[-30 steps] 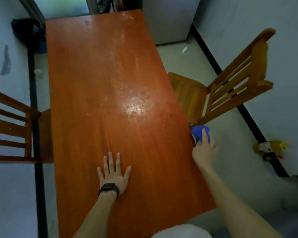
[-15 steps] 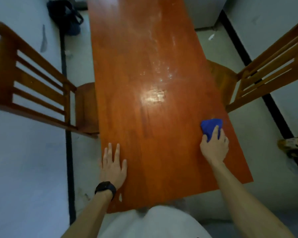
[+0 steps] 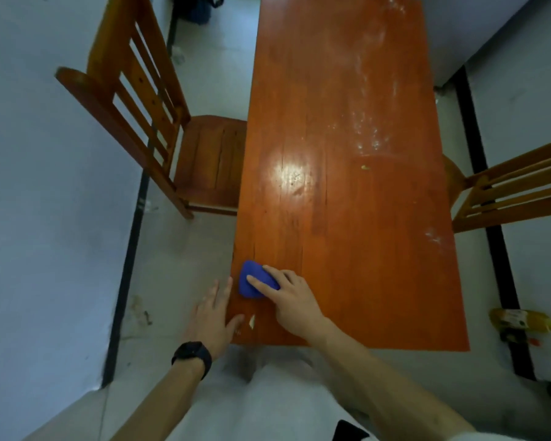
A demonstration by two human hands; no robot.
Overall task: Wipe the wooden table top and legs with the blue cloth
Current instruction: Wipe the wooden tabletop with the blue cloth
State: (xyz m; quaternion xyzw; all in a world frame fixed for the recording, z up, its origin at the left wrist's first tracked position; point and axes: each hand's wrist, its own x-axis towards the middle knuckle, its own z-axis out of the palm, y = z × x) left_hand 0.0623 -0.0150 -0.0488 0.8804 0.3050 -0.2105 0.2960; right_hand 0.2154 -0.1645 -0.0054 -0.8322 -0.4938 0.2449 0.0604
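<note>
The long reddish wooden table (image 3: 363, 218) runs away from me, with white dusty streaks and a small yellowish crumb on its far right half. The blue cloth (image 3: 252, 280) lies bunched at the table's near left corner. My right hand (image 3: 291, 297) presses down on the cloth with fingers spread over it. My left hand (image 3: 212, 316), with a black watch at the wrist, rests flat at the table's left edge, fingers apart, holding nothing. The table legs are hidden below the top.
A wooden slatted chair (image 3: 159, 128) stands at the table's left side, and another chair (image 3: 506, 192) at the right. A dark bag (image 3: 198, 7) lies on the floor at the far left. A yellow packet (image 3: 522, 323) sits by the right wall.
My right hand has swept the blue cloth across the table from the right edge to the near left corner. My left hand slid to the table's left edge. The view shifted left.
</note>
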